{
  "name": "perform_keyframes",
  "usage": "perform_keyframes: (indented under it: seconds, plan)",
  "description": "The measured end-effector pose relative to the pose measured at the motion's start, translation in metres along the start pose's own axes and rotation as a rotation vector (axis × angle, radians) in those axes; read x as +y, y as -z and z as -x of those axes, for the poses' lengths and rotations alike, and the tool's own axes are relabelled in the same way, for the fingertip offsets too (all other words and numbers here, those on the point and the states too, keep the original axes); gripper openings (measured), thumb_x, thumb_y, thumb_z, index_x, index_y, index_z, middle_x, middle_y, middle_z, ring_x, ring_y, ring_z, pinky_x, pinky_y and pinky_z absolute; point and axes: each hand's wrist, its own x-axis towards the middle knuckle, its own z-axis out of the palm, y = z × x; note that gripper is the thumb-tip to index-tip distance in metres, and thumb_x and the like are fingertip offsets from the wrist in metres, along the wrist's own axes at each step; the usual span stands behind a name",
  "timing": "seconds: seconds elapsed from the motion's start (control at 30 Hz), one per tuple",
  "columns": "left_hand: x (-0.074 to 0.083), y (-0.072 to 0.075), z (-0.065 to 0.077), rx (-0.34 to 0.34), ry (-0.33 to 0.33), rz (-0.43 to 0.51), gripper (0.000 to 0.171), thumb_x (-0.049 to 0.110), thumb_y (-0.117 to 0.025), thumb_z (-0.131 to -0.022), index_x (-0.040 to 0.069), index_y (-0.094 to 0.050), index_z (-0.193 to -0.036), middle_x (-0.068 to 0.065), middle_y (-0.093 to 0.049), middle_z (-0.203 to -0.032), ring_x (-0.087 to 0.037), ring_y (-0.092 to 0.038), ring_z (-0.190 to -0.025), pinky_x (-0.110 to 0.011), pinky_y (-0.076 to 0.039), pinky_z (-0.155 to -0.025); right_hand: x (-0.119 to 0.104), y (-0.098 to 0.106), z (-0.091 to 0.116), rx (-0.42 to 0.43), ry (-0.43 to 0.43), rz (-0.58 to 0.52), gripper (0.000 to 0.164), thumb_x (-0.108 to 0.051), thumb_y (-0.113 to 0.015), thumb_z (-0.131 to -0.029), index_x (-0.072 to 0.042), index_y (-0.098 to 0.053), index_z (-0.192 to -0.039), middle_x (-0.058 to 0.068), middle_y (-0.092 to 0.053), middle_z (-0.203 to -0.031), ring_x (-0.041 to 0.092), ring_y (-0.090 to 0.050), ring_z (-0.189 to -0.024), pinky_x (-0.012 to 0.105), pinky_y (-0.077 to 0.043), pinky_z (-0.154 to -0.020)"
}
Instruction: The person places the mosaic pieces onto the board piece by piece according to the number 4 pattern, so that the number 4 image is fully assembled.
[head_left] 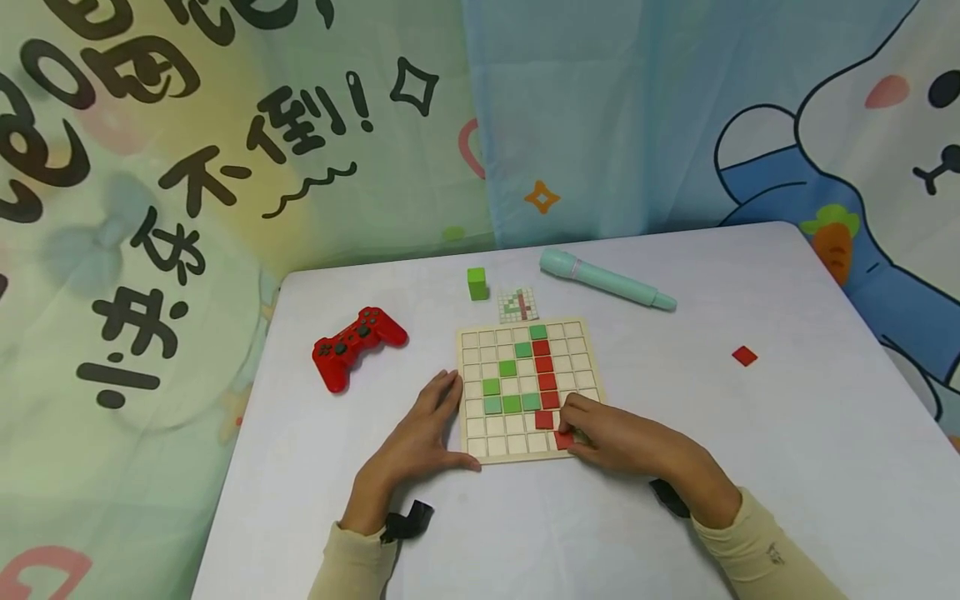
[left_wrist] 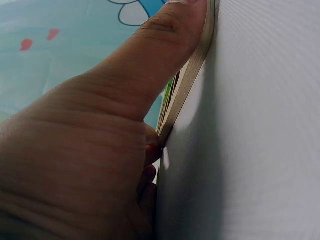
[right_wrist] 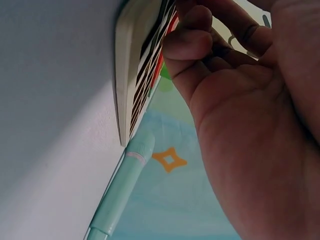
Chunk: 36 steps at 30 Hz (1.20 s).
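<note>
A wooden grid board [head_left: 510, 458] lies on the table, with green tiles [head_left: 512, 404] in a slanting line and a row, and red tiles [head_left: 545, 364] down one column. My left hand [head_left: 416, 437] rests along its left side, fingers stretched up that edge and thumb at the near left corner; in the left wrist view the thumb [left_wrist: 165, 40] lies against the board's edge. My right hand [head_left: 626, 433] is over the lower right of the board, its curled fingers and thumb pinching a red square tile [head_left: 563, 440] near the front edge. The right palm hides several squares.
A small pattern card [head_left: 517, 306] sits behind the board, beside a green block [head_left: 477, 284]. A mint-coloured pen-shaped object [head_left: 607, 281] lies at the back, a red game controller [head_left: 358, 346] at left, and a loose red tile [head_left: 745, 356] at right. A printed curtain [head_left: 570, 125] hangs behind.
</note>
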Motion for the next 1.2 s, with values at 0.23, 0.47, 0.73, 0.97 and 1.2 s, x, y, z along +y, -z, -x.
perform_keyframes:
  seconds: [0.23, 0.47, 0.73, 0.97, 1.2]
  plan:
    - [0.0, 0.001, -0.002, -0.006, 0.005, -0.003, 0.134, 0.054, -0.096, -0.072, 0.015, -0.016, -0.172, -0.003, -0.014, -0.181, -0.025, -0.007, -0.17, -0.046, -0.029, -0.135, -0.002, -0.001, -0.003, -0.013, -0.007, 0.023, 0.013, -0.015, -0.075, -0.1, -0.016, -0.064, -0.106, -0.006, -0.054, -0.105, 0.003, -0.051, -0.089, 0.019, -0.049, -0.078]
    - [0.001, 0.0, -0.002, 0.001, -0.001, -0.004, 0.135, 0.053, -0.097, -0.071, 0.013, -0.017, -0.172, -0.005, -0.016, -0.18, -0.026, -0.009, -0.17, -0.046, -0.029, -0.134, -0.003, 0.0, -0.004, -0.01, -0.01, 0.059, 0.019, -0.022, -0.079, -0.098, -0.016, -0.064, -0.109, -0.005, -0.055, -0.109, 0.005, -0.053, -0.094, 0.023, -0.052, -0.08]
    - [0.002, 0.0, -0.002, 0.013, -0.017, -0.009, 0.136, 0.052, -0.098, -0.07, 0.011, -0.018, -0.171, -0.007, -0.017, -0.18, -0.028, -0.011, -0.17, -0.048, -0.031, -0.133, -0.001, 0.003, 0.0, 0.01, -0.03, 0.063, 0.043, -0.025, -0.072, -0.103, -0.025, -0.068, -0.146, -0.005, -0.054, -0.109, 0.004, -0.05, -0.09, 0.019, -0.048, -0.077]
    - [0.002, 0.0, -0.002, 0.012, -0.012, -0.016, 0.135, 0.053, -0.098, -0.07, 0.01, -0.019, -0.171, -0.006, -0.017, -0.18, -0.028, -0.01, -0.169, -0.048, -0.032, -0.133, 0.005, 0.002, 0.007, 0.046, -0.014, 0.075, 0.045, -0.014, -0.072, -0.102, -0.028, -0.069, -0.145, -0.002, -0.058, -0.113, 0.005, -0.05, -0.091, 0.018, -0.049, -0.075]
    - [0.003, 0.0, -0.001, -0.012, 0.013, -0.011, 0.135, 0.053, -0.097, -0.071, 0.012, -0.016, -0.172, -0.005, -0.015, -0.181, -0.025, -0.007, -0.17, -0.045, -0.03, -0.134, 0.012, 0.006, 0.014, 0.033, -0.054, 0.038, 0.046, -0.017, -0.072, -0.102, -0.03, -0.068, -0.146, -0.002, -0.056, -0.117, 0.005, -0.052, -0.091, 0.017, -0.049, -0.076]
